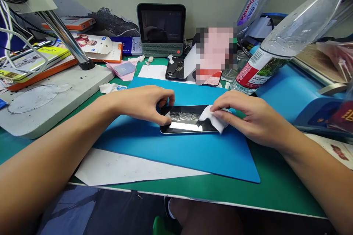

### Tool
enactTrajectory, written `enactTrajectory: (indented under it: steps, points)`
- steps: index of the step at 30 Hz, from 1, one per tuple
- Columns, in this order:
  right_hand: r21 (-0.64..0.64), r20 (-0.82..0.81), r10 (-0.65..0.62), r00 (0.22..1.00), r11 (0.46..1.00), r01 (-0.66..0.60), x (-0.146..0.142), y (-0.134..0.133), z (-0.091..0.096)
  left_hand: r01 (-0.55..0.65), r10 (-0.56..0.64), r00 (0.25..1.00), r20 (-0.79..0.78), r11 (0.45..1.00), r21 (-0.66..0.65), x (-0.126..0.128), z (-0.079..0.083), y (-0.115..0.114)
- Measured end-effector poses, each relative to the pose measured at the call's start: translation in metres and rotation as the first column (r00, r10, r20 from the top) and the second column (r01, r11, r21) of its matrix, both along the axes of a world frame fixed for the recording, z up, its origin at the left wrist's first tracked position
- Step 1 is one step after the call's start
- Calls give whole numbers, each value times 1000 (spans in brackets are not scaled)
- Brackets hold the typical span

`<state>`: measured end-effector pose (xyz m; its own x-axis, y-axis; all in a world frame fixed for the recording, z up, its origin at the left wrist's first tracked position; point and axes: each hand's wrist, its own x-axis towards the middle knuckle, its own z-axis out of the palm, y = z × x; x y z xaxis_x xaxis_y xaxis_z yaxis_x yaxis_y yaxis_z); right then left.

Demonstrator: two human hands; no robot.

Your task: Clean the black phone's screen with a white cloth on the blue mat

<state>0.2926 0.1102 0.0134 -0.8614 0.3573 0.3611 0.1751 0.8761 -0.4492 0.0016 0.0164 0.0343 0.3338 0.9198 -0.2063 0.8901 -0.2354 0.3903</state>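
A black smartphone [184, 121] lies flat on a blue work mat [187, 150], its glossy screen reflecting the ceiling. My left hand [143, 102] grips the phone's left end, fingers curled round its edge. My right hand [248, 115] pinches a small white wipe [212, 117] and presses it on the right part of the screen.
A microscope stand with a grey base [49, 95] is at the left. A small grey screen device [161, 29] stands at the back. Plastic bottles [278, 40] lean at the right. Boxes and packets [91, 47] are piled at the back left. A white sheet [121, 167] lies under the mat.
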Motion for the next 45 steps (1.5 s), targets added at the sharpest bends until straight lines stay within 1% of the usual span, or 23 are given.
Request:
enactTrajectory:
  steps: [4,10,12,15,18,20,23,25,27,31,33,35,38,41,45]
  points:
    - [9,34,24,999,1000,-24,1,-3,1,16,-16,1000,-12,999,33,3,-2,-1]
    - [82,95,159,983,983,-167,-3,-10,0,18,-16,1000,-23,997,75,7,-6,-1]
    - [107,123,185,975,974,-198,-7,-14,-1,38,-36,999,-17,994,105,7,-8,-1]
    - [149,180,220,959,957,-248,-12,-20,-2,99,-108,994,32,974,202,10,-11,-1]
    - [177,184,263,947,939,-295,-13,-21,-3,146,-179,981,71,933,330,16,-15,-2]
    - [196,102,232,967,949,-248,-12,-19,-3,180,-222,973,60,898,402,20,-18,-3]
    - [200,-81,94,992,977,-76,-7,-11,-3,265,-292,956,-10,852,452,22,-20,-1]
    - [185,-147,27,989,983,0,-4,-7,-3,311,-325,945,-48,839,446,18,-19,0]
    - [177,-163,8,987,984,21,-2,-3,-4,326,-337,940,-54,839,435,12,-16,1]
    - [153,-160,-9,987,988,34,-1,1,-6,288,-311,950,-27,841,459,4,-8,0]
    - [139,-162,-25,986,989,48,-1,2,-6,263,-293,956,-12,838,477,6,-5,-1]
    - [126,-165,-35,986,990,56,-1,3,-6,248,-280,960,-2,847,470,10,-6,-3]
    - [110,-167,-51,985,992,69,-1,4,-7,265,-293,956,6,873,409,17,-7,-5]
    - [104,-168,-55,984,992,73,-1,4,-7,276,-297,955,14,904,326,20,-6,-7]
    - [115,-171,-47,984,991,67,-2,5,-8,226,-224,974,-36,950,217,17,-1,-10]
